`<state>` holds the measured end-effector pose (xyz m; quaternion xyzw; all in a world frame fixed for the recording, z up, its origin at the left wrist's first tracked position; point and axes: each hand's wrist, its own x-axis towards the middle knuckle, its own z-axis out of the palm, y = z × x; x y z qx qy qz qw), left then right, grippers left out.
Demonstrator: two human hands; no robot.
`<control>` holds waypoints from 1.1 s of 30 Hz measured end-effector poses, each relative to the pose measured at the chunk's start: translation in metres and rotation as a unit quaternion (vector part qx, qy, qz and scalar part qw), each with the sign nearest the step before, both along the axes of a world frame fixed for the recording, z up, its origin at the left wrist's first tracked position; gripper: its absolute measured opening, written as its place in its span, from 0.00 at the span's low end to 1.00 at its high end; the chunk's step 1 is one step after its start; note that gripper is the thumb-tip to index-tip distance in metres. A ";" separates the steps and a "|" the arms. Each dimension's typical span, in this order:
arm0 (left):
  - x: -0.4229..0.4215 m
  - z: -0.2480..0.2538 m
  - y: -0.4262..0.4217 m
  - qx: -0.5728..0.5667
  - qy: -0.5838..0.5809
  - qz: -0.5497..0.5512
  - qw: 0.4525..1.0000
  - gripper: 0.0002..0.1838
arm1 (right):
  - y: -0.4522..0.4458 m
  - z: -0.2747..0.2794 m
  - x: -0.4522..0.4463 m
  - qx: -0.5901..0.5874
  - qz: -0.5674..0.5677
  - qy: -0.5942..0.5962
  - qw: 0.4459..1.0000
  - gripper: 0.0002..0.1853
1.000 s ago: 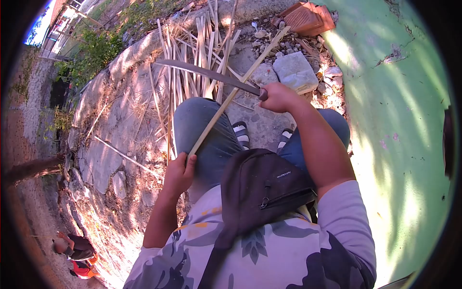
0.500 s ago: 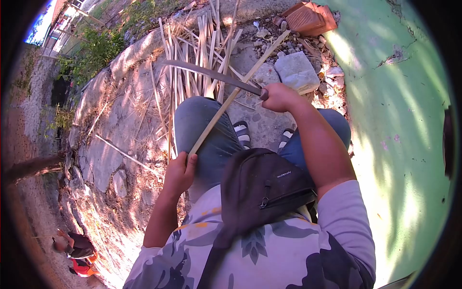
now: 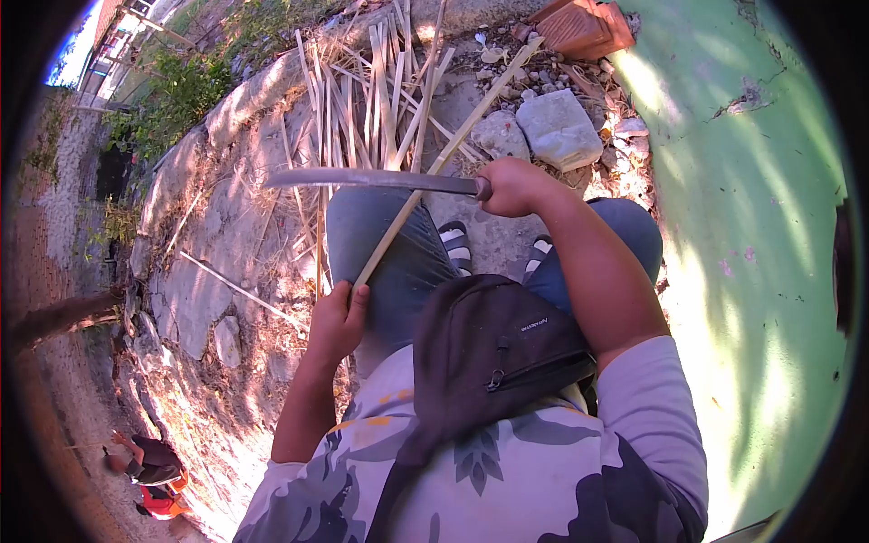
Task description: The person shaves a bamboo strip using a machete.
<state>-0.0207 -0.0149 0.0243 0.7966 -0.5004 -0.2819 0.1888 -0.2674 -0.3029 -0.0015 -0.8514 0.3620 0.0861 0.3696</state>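
Observation:
My left hand (image 3: 337, 323) is closed around the lower end of a long, pale bamboo strip (image 3: 471, 131), which slants up to the right across my left knee. In my right hand (image 3: 518, 187) is the handle of a machete (image 3: 380, 180). Its long blade points left and lies across the strip, above my left knee. Whether the edge bites into the strip or only rests on it, I cannot tell. Beyond my knees a pile of split bamboo strips (image 3: 367, 113) lies on the ground.
Right of the pile sit a pale stone block (image 3: 558, 129) and stacked terracotta tiles (image 3: 582, 32). A green wall (image 3: 742, 271) runs along my right. One loose strip (image 3: 240, 288) lies to my left. Another person (image 3: 156, 466) sits at the far lower left.
The machete has come down along the strip toward me, and its blade has turned from slanting to nearly level. My left hand keeps its hold in about the same place.

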 end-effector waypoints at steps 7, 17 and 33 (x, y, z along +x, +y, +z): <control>-0.001 0.000 -0.001 -0.001 0.002 -0.001 1.000 0.25 | -0.009 -0.004 -0.013 0.005 -0.083 -0.039 0.996 0.14; 0.005 -0.006 0.001 -0.012 0.012 -0.004 1.000 0.25 | 0.010 0.001 -0.001 -0.050 0.009 -0.058 0.997 0.15; 0.006 -0.004 0.000 0.001 0.020 -0.004 1.000 0.25 | 0.007 -0.003 0.001 -0.018 0.009 -0.063 0.998 0.18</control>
